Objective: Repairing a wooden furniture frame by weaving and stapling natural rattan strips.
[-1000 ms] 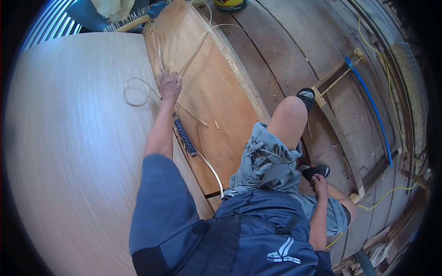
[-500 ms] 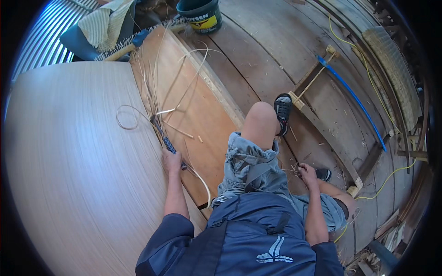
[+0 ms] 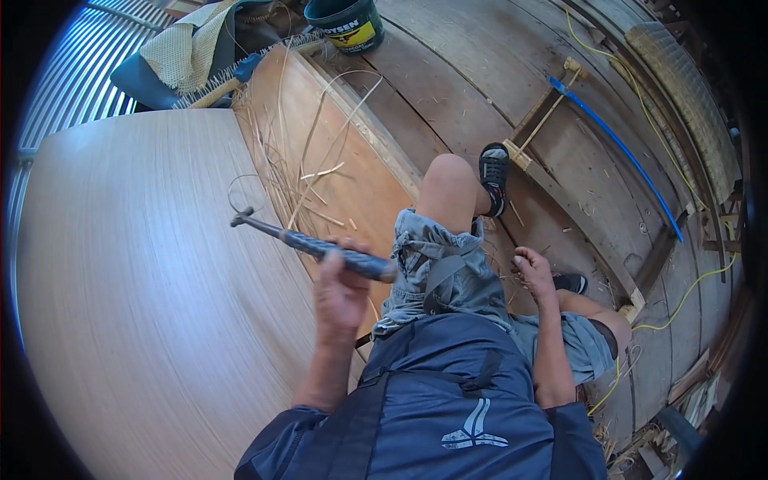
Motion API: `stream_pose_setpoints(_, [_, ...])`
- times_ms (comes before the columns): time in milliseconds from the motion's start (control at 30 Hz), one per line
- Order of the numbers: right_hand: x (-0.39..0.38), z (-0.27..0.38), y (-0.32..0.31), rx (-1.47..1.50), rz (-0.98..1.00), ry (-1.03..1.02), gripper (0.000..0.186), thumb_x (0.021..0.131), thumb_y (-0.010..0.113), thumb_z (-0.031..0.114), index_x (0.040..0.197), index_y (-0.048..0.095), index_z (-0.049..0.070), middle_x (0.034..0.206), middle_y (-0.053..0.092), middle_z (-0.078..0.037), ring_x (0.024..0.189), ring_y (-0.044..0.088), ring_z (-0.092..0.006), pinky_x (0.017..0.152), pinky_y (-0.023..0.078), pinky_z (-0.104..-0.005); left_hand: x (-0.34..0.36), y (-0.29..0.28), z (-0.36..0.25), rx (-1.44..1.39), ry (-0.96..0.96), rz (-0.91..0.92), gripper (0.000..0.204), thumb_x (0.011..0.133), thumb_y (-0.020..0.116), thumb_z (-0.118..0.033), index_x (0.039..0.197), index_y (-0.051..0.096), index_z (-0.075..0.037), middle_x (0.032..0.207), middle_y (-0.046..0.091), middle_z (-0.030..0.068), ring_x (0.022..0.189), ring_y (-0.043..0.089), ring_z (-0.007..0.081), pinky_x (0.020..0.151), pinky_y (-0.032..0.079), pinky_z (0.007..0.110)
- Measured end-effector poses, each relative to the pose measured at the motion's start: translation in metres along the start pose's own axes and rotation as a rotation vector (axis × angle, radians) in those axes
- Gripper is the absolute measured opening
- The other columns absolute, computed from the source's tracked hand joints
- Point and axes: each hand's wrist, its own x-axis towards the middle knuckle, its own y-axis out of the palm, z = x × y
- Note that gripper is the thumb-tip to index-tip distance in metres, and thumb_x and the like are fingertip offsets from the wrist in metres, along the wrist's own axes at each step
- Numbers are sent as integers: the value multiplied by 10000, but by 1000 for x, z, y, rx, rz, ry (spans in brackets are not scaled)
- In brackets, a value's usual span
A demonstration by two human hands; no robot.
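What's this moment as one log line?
left hand: gripping hammer | right hand: partly curled, contents unclear | thin strips: on brown board | dark bucket: on plank floor

Panel (image 3: 152, 272) at left, board (image 3: 372, 188) just right of it, loose strips (image 3: 324, 171) on board, bucket (image 3: 346, 28) on floor (image 3: 448, 88) beside board's far end, frame (image 3: 576, 211) on floor at right, hammer (image 3: 304, 242) in left hand (image 3: 340, 302).

Left hand (image 3: 340, 300) up in front, fingers wrapped in a firm grip, thumb across, slightly blurred. Left forearm (image 3: 324, 372) rises from lower edge, elbow bent. Right hand (image 3: 534, 274) between the knees, fingers loosely curled, grip unclear. Right forearm (image 3: 552, 344) reaches forward. Left knee (image 3: 450, 172) bent; right knee (image 3: 618, 330) bent, turned out.
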Motion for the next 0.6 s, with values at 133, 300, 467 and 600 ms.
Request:
stream_pose_setpoints(133, [-27,67,23,244,39,-128,334,826,603,161,1119,545,11,938,594,-36,817,562,-114,726,454,-240,-10,19,43,501,89,199,261,818,496,7,1061,447,-73,866,531,63,751,575,196,713,491,331])
stream_pose_setpoints(300, [-57,135,74,591,263,-571,508,842,603,205,1251,405,-22,991,583,-78,923,556,-175,850,432,-299,-11,44,66,1171,167,793,355,775,605,-137,1086,477,-21,880,552,151,795,561,263,702,458,345])
stream_pose_setpoints(467, [-52,127,62,941,-150,-349,248,887,534,154,1093,452,43,696,445,-23,561,487,-139,525,457,-301,101,14,51,1351,187,799,307,744,677,-311,907,611,-60,877,593,171,800,586,310,694,466,373])
stream_pose_setpoints(600, [-40,96,24,851,-392,-287,185,881,535,149,1029,455,70,660,422,-16,463,439,-117,414,413,-252,284,-65,25,2147,824,143,962,679,684,-498,1375,229,-14,1410,261,203,1319,229,313,1091,161,378])
